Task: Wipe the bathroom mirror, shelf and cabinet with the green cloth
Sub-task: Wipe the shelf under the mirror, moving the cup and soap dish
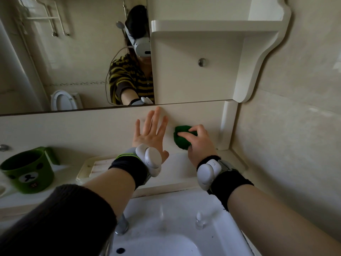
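The green cloth (181,139) is bunched against the cream panel below the mirror (64,58), just above the ledge. My right hand (198,143) grips it with curled fingers and presses it to the panel. To the left of the cloth, my left hand (150,133) lies flat on the same panel with its fingers spread. The white cabinet (184,76) with a round metal knob (202,62) stands right of the mirror, and the white shelf (212,26) juts out above it.
A green bear mug (27,171) stands on the ledge at left, beside a cream soap dish (92,168). The white sink (175,228) with its tap (121,225) lies below my arms. A tiled wall (295,126) closes the right side.
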A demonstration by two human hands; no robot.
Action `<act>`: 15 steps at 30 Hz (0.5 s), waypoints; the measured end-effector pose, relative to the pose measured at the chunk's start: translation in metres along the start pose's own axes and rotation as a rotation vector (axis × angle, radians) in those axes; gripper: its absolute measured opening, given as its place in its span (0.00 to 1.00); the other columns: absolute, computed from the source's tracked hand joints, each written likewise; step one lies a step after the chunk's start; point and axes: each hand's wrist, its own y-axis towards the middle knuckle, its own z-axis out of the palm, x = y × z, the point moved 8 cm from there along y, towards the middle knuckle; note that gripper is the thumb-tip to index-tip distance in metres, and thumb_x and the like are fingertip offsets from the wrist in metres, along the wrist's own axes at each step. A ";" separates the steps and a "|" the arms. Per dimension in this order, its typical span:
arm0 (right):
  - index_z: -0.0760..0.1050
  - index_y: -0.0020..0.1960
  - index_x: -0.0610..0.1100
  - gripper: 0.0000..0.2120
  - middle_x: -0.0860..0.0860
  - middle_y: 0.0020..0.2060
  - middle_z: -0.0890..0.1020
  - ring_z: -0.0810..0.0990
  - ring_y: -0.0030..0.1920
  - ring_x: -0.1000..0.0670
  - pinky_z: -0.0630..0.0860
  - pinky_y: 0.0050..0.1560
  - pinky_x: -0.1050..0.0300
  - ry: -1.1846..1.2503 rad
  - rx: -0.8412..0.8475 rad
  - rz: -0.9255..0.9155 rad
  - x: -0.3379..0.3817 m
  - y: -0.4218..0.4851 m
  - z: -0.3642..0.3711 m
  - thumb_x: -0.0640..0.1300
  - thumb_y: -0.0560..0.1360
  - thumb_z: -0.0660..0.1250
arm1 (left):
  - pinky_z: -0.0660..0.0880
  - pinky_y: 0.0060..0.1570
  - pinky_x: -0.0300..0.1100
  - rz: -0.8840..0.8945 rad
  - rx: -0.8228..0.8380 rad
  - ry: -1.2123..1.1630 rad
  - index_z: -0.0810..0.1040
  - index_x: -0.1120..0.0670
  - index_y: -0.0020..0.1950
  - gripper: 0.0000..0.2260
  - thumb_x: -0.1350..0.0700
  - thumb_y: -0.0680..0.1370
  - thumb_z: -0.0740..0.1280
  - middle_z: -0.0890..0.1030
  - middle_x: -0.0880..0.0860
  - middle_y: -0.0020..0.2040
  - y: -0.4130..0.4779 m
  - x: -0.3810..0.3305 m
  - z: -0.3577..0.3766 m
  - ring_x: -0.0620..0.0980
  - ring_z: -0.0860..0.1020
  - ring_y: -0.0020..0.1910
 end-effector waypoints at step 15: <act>0.74 0.62 0.50 0.20 0.48 0.57 0.69 0.65 0.59 0.46 0.65 0.50 0.61 -0.126 0.206 0.052 -0.017 -0.001 0.031 0.36 0.73 0.64 | 0.35 0.69 0.57 -0.002 -0.019 -0.010 0.30 0.50 0.74 0.47 0.38 0.72 0.62 0.18 0.52 0.65 -0.003 -0.002 -0.003 0.54 0.29 0.72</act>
